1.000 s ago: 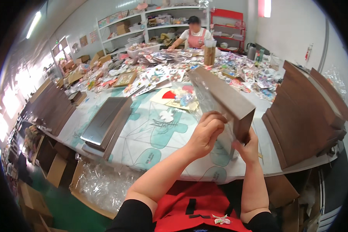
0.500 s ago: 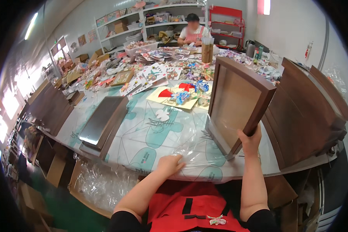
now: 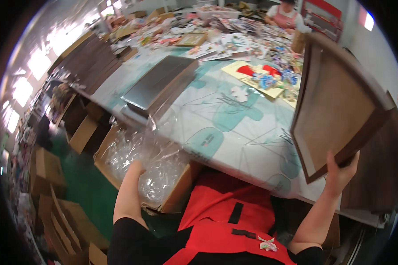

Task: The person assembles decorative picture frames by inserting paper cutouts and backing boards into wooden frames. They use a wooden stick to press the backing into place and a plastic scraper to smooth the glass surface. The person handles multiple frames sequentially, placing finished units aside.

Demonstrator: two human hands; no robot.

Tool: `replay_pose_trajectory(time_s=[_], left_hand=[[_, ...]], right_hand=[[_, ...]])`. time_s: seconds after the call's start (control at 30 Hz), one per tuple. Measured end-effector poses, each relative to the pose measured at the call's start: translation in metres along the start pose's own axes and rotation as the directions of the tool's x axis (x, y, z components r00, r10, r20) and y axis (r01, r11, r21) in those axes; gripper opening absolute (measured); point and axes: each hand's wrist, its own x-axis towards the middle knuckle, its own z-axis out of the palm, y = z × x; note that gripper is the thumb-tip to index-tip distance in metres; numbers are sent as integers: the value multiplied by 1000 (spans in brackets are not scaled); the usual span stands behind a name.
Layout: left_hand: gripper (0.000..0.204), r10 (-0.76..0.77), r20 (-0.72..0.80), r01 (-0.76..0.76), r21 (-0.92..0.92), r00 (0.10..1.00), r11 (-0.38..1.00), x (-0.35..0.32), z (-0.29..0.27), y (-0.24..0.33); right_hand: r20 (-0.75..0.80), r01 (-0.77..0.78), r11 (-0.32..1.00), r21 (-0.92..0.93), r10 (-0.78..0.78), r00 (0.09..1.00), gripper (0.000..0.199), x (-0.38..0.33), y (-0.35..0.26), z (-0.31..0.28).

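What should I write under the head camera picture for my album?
Right hand holds a brown frame up; left hand reaches into a cardboard box of clear plastic wrap.

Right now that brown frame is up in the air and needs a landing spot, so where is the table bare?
Bare cloth lies between the grey stack, the yellow craft sheet and the brown frame in the right hand. The table's far end is crowded with papers.

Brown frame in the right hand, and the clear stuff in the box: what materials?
Brown frame: looks like wood or wood-look board, matte, grain unclear, flat paler back panel. Clear stuff: thin plastic film, glossy and crinkled, with see-through glints; its box looks like plain brown cardboard.
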Motion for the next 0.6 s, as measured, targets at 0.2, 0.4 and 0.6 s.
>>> replay_pose_trajectory(time_s=[0.2,0.4,0.6], left_hand=[[74,-156,-796,-217,-339,585,916,-34,-78,59],[82,249,-593,-392,-125,766,911,-13,-62,111],[31,430,459,-568,220,778,793,54,213,40]], right_hand=[[435,456,865,-209,-336,836,69,-51,15,41],[609,646,722,-250,-401,684,64,-85,18,67],[656,666,698,-264,-376,654,35,-106,25,82]])
